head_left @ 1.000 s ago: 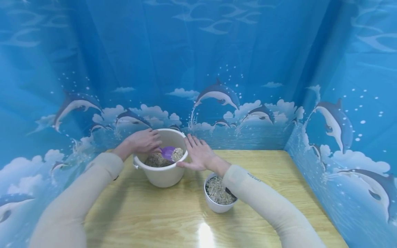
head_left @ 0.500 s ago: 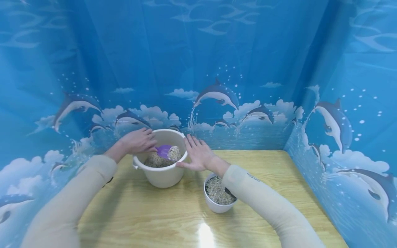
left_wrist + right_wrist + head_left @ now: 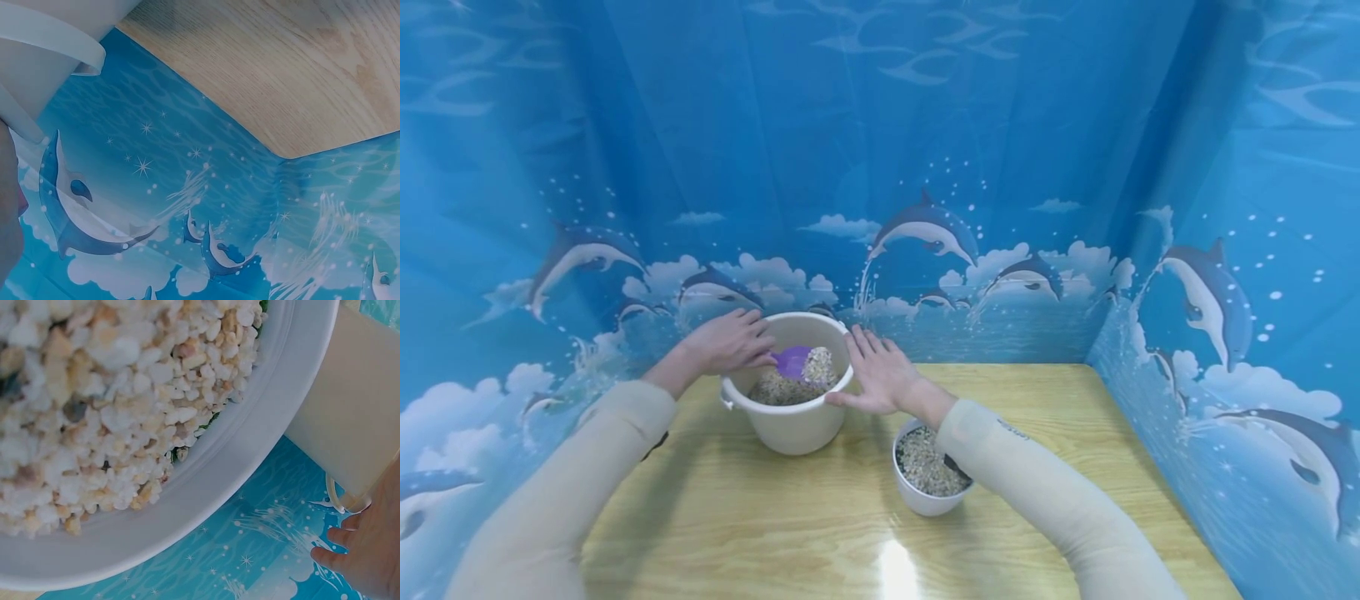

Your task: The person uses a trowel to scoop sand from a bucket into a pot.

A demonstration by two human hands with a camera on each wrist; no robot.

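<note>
A cream bucket [image 3: 790,421] with pale gravel in it stands on the wooden table [image 3: 820,533] near the back. Over it my left hand [image 3: 730,343] grips a purple scoop [image 3: 795,362] heaped with gravel, held just above the gravel inside. My right hand [image 3: 880,375] lies flat with straight fingers against the bucket's right rim. A small white bowl [image 3: 925,498] full of gravel sits under my right forearm; the right wrist view shows that bowl [image 3: 250,456] close up beside the bucket [image 3: 356,425]. The left wrist view catches only the bucket's [image 3: 37,56] side and handle lug.
Blue dolphin-print sheeting [image 3: 925,167] walls the table in at the back, left and right. Bare wood lies in front of the bucket and to the right of the bowl.
My left hand has lifted the loaded scoop slightly up and to the left, out of the gravel. The right hand and the bowl have stayed put.
</note>
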